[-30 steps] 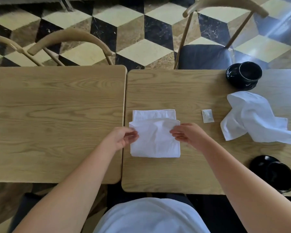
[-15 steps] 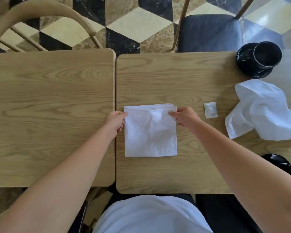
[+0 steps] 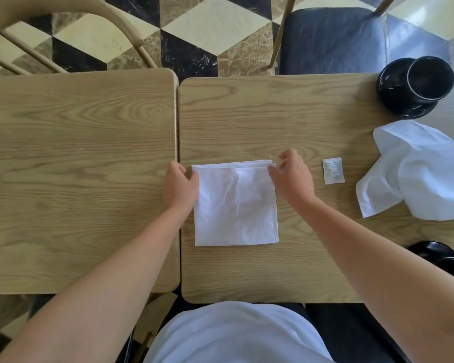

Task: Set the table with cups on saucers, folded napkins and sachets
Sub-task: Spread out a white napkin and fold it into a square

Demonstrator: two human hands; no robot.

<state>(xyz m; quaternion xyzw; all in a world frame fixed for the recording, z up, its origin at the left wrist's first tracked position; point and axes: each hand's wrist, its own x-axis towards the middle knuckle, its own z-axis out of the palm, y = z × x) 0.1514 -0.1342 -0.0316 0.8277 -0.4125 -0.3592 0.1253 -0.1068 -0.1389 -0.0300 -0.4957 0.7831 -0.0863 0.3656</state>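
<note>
A white napkin [image 3: 236,205] lies folded into a square on the right wooden table [image 3: 247,121]. My left hand [image 3: 180,187] pinches its far left corner. My right hand [image 3: 291,176] pinches its far right corner. A small white sachet [image 3: 332,170] lies flat just right of my right hand. An unfolded, crumpled white napkin [image 3: 414,171] sits further right. A black cup [image 3: 427,78] stands on a black saucer [image 3: 393,100] at the far right corner. A second black cup and saucer [image 3: 440,258] shows partly behind my right forearm near the front edge.
A second wooden table [image 3: 76,166] adjoins on the left with a narrow gap between the two. A wooden chair [image 3: 63,27] stands beyond it. A dark-cushioned chair [image 3: 338,40] stands beyond the right table. The floor is patterned tile.
The near half of the napkin was brought over to the far edge, making a full square. Both hands moved from the napkin's middle to its far corners.
</note>
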